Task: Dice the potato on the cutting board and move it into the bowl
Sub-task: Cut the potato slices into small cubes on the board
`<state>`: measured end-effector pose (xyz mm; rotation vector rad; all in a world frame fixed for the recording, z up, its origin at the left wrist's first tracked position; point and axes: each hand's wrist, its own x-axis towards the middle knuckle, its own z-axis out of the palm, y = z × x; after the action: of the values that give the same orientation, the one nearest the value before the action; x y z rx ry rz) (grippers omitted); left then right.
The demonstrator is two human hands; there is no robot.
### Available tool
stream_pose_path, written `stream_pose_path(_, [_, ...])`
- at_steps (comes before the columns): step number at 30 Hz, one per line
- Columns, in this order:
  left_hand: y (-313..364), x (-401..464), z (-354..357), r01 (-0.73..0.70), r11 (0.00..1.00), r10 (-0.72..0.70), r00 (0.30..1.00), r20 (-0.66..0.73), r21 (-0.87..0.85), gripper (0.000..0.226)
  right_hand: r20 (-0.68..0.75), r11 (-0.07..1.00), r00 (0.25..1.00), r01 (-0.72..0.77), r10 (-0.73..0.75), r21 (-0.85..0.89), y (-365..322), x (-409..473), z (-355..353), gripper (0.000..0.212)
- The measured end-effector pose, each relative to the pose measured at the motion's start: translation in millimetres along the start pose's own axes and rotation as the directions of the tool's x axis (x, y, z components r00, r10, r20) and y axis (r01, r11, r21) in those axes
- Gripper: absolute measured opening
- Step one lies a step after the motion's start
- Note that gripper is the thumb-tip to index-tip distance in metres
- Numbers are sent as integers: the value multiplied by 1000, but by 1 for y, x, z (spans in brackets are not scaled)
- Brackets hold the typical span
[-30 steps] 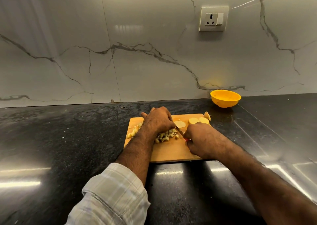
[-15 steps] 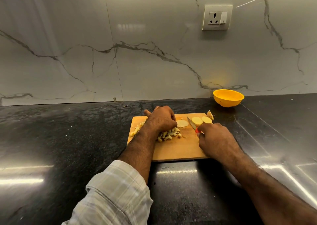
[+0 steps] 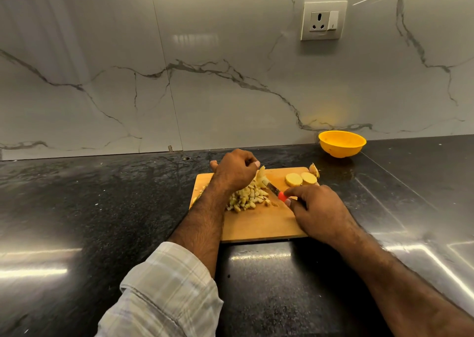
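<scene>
On the cutting board [image 3: 259, 223], left hand [image 3: 234, 171] apparently pinched a potato slice [image 3: 261, 176]; right hand [image 3: 316, 209] gripped the knife [image 3: 275, 191], yellow bowl [image 3: 342, 143] at two o'clock.

Black glossy surface [image 3: 102, 208]: wooden board [image 3: 259, 226] sits mid-surface, yellow bowl [image 3: 342, 143] well apart, back by wall.

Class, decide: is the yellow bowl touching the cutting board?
Apart. The head view shows bare black counter between the yellow bowl and the cutting board.
</scene>
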<state>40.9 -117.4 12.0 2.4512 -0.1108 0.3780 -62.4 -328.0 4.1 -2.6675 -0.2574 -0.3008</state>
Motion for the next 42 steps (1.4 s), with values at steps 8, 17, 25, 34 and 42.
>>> stream_pose_path(8, [-2,3,-1,-61,997,49,976,-213,-49,57,-103,974,977,173,-189,-146,3,-5,-5,35])
stream_pose_path(17, [-6,3,-5,-70,991,53,988,-145,-111,30,-108,975,980,145,-164,-166,1,-4,-4,33])
stream_pose_path(25, [-6,1,-4,-135,991,136,967,214,-18,5,-96,985,992,67,-83,-159,3,1,-3,34])
stream_pose_path(34, [-7,0,-10,-90,980,59,983,175,178,7,-234,997,972,11,-28,-71,12,1,-9,24])
stream_pose_path(42, [-12,0,-12,-80,989,54,979,195,128,9,-203,989,979,-57,29,-137,14,1,-6,24])
